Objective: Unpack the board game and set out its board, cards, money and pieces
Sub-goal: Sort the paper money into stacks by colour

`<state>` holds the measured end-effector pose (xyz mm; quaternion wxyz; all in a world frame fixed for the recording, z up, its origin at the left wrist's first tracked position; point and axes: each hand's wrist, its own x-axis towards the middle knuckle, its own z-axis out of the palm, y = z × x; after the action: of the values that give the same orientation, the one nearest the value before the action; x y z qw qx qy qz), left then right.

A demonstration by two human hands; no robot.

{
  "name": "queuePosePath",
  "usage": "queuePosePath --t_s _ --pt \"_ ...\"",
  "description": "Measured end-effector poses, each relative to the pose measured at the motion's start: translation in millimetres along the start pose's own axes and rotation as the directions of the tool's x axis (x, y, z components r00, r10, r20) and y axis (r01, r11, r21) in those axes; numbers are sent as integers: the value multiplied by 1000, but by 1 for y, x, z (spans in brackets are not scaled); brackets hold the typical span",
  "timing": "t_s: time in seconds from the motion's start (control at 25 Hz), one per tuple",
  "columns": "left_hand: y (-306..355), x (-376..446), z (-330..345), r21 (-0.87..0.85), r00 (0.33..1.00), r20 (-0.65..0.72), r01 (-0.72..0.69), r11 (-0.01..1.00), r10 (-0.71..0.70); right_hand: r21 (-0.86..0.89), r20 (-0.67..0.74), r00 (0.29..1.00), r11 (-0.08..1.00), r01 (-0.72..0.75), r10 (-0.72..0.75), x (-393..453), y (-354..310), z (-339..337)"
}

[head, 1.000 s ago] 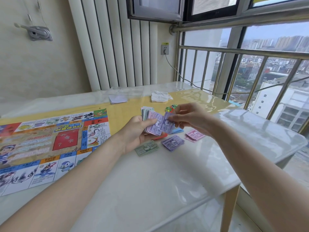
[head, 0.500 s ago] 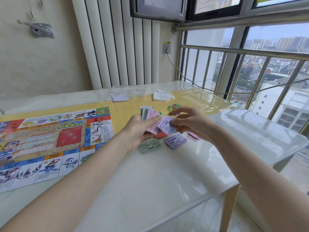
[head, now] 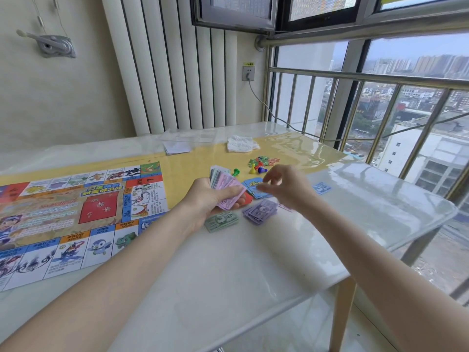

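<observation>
The colourful game board [head: 76, 219] lies flat on the left of the table. My left hand [head: 208, 201] grips a fanned stack of play money [head: 225, 184], pink notes on top. My right hand [head: 286, 186] hovers just right of it, fingers spread and blurred, holding nothing I can make out. Below the hands lie a green money pile [head: 222, 221] and a purple money pile [head: 260, 212]. A blue card stack [head: 253, 185] and a red card edge [head: 248, 198] sit under the hands. Pawns [head: 252, 169] and small coloured pieces [head: 262, 161] lie behind.
A blue note [head: 321, 187] lies alone to the right. A crumpled white bag [head: 241, 144] and white paper sheets [head: 176, 148] sit near the back. The table's right edge [head: 431, 199] runs beside a railing and window. A cable hangs from the wall socket [head: 248, 73].
My right hand pulled a purple note from the stack, and now it is away from the stack with fingers spread. The view tilted slightly, revealing the pawns.
</observation>
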<state>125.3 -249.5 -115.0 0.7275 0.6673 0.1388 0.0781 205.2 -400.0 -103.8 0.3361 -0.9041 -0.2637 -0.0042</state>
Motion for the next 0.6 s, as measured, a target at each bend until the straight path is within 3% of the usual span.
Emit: queuePosePath --t_s 0.08,0.16,0.24,0.4,0.52,0.6 --pt "1 -1 2 13 999 43 -26 1000 25 435 121 993 898 -68 17 -3 -7 -1" --pt "1 -1 3 74 994 95 -63 995 56 572 238 971 803 -166 31 -3 -10 -2" --pt "3 -4 2 115 984 169 -71 991 51 596 284 957 771 -224 58 -1 -10 -2" --pt "7 -2 -5 -91 953 299 83 992 -52 617 210 978 774 -141 10 4 -14 -7" --pt "12 3 -4 -230 958 276 148 962 -82 520 148 988 853 -35 -49 10 -12 -18" --pt "15 4 -1 -245 970 225 147 958 -91 465 62 998 885 -25 -4 14 -3 -27"
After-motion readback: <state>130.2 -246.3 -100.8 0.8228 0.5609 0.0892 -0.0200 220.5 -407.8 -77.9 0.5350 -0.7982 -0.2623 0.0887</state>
